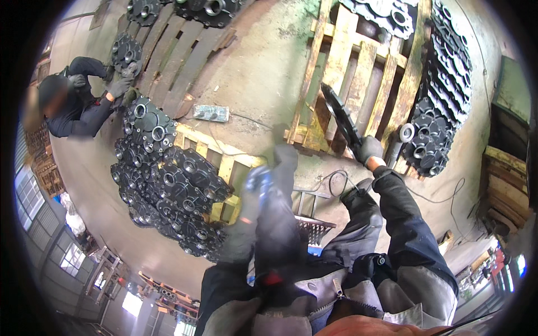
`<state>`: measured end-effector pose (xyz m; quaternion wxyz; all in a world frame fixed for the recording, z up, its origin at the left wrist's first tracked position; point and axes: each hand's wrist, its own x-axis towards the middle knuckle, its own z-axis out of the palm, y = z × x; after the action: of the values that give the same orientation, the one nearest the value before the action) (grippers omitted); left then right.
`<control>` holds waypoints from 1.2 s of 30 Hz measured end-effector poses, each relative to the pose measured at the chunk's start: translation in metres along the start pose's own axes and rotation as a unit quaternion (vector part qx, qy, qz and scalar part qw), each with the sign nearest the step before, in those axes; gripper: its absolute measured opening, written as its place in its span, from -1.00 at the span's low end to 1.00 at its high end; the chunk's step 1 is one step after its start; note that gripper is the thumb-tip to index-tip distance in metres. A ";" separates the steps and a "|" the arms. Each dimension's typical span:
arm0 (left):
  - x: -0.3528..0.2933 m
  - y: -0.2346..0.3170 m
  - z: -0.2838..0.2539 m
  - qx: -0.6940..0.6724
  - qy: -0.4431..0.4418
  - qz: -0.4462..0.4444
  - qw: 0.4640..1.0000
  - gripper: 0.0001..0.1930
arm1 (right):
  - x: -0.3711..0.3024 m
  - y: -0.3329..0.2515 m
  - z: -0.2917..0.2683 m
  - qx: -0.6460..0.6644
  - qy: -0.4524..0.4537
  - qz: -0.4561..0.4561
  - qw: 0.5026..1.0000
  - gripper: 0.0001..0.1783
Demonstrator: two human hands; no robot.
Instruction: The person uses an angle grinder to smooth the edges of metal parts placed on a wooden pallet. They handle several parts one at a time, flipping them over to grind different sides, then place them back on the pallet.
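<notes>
My right hand [370,150], in a grey glove, is closed on the lower end of a dark metal cover plate [343,119], seen nearly edge-on and tilted above a wooden pallet. My left hand [250,208] is smeared by motion near my left leg. A blue and white object [259,182] shows at its fingers and appears to be gripped there; its kind is too blurred to tell. Left of that hand lies a heap of black metal covers [179,182] with round openings, partly on a yellowish pallet [202,147].
A worker [75,101] crouches at the far left, hands at another cover. More covers stand in a row [448,73] on the right. A grey cylindrical tool [397,144] lies near my right hand. A box with a cable [210,113] and a looped hose [338,182] lie on the floor.
</notes>
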<state>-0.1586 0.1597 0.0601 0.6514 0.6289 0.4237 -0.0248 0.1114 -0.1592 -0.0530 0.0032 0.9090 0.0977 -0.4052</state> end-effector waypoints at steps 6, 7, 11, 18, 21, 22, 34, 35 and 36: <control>-0.078 -0.017 -0.183 0.016 0.111 -0.180 0.977 -0.81 | -0.051 -0.040 -0.093 -0.072 -0.076 0.056 0.993 -0.69; -0.096 -0.040 -0.211 0.038 0.105 -0.205 0.972 -0.85 | -0.070 -0.043 -0.116 -0.088 -0.095 0.060 0.990 -0.68; -0.155 -0.028 -0.256 0.068 0.096 -0.256 0.959 -0.77 | -0.149 -0.012 -0.157 -0.126 -0.084 0.092 0.984 -0.62; -0.163 0.010 -0.295 -0.031 0.067 -0.277 0.958 -0.80 | -0.248 -0.012 -0.213 -0.089 -0.080 0.197 0.973 -0.66; -0.112 0.082 -0.280 -0.012 0.078 -0.291 0.953 -0.80 | -0.271 -0.027 -0.230 -0.049 -0.081 0.230 0.969 -0.67; -0.107 0.090 -0.288 -0.031 0.091 -0.265 0.960 -0.80 | -0.267 -0.030 -0.228 -0.028 -0.062 0.205 0.976 -0.63; 0.126 0.298 -0.291 0.102 0.051 -0.136 0.984 -0.77 | -0.202 -0.057 -0.197 0.216 -0.100 0.290 0.927 -0.45; 0.146 0.320 -0.286 0.120 0.049 -0.157 0.979 -0.77 | -0.194 -0.063 -0.196 0.244 -0.096 0.287 0.921 -0.44; 0.179 0.342 -0.276 0.180 0.035 -0.133 0.974 -0.77 | -0.175 -0.062 -0.200 0.275 -0.080 0.289 0.913 -0.42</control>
<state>0.0055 0.5522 0.2704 0.5034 0.6742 0.5146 -0.1649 0.1334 -0.1116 0.2151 -0.1222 0.8269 -0.2850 -0.4692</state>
